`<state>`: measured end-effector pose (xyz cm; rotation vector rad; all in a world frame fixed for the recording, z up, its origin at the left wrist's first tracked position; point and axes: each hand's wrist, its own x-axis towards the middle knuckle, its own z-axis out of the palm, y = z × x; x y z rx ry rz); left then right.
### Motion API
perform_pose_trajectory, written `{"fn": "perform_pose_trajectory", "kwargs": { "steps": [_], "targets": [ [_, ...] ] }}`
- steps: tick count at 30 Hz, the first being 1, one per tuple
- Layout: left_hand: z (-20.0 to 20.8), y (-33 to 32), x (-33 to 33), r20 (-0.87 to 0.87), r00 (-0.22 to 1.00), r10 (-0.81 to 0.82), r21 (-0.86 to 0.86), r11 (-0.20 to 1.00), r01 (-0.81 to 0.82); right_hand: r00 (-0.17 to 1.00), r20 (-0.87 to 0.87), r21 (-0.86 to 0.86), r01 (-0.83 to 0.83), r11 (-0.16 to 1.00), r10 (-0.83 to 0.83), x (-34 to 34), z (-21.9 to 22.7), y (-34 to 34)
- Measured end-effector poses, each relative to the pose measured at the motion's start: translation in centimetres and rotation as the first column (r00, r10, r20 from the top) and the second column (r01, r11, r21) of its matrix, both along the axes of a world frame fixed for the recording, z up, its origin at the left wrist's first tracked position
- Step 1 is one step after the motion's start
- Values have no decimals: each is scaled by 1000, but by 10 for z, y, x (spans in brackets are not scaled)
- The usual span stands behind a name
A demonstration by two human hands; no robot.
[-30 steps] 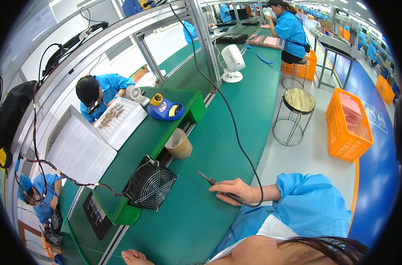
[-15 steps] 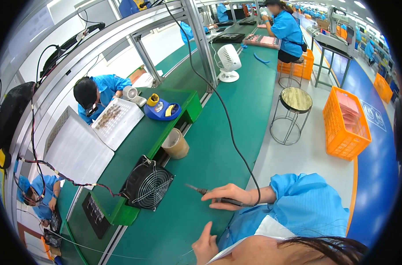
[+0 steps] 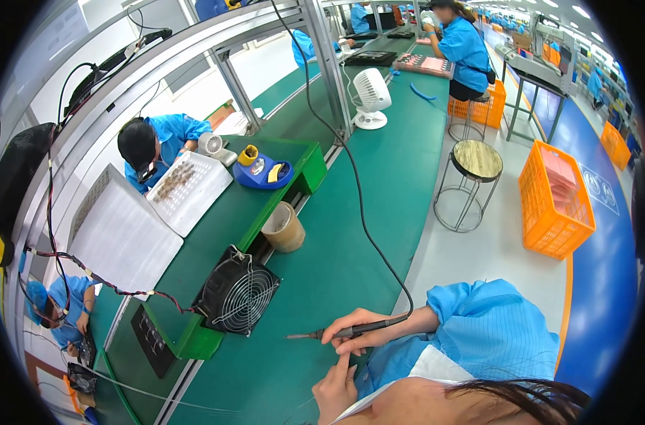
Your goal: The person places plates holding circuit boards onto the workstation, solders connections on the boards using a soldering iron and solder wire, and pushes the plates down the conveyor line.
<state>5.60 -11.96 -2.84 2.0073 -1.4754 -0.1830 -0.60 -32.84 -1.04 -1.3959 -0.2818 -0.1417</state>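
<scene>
Nearest to me, the left hand point(image 3: 334, 388) is raised at the lower edge, its index finger stretched toward the right hand's fingertips; I cannot tell whether the two quite touch, or whether the curled left fingers pinch anything. The right hand point(image 3: 358, 336) grips what looks like a soldering iron point(image 3: 376, 326) between thumb and fingers, pen-fashion, its tip aimed left over the green bench point(image 3: 351, 273). I judge the step in hand to be settling the iron between both hands, since its tip meets no part that I can see; the next move calls for a firm hold on the handle and left fingers clear of the metal. A thin pale wire point(image 3: 168, 397) crosses low on my left, and I lose its end near the left hand. Just past the tip stands a black fan point(image 3: 246, 301), then a tan container point(image 3: 285, 230) and a blue stand point(image 3: 262, 172). Farther off, a co-worker point(image 3: 170, 142) bends over a white tray point(image 3: 212, 202) of small brown pieces too tiny to identify. Clothing hides my wearer's left forearm, and the farthest benches blur toward the rim.
</scene>
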Motion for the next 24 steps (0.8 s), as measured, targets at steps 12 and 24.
{"fn": "perform_pose_trajectory", "kwargs": {
  "steps": [12,24],
  "targets": [
    [12,-6,-6,-65,993,97,-99,990,-103,997,66,164,-44,985,34,2,-7,0],
    [-4,0,-1,-181,971,154,-37,986,-164,998,30,210,-58,976,53,2,-7,-1]
  ]
}}
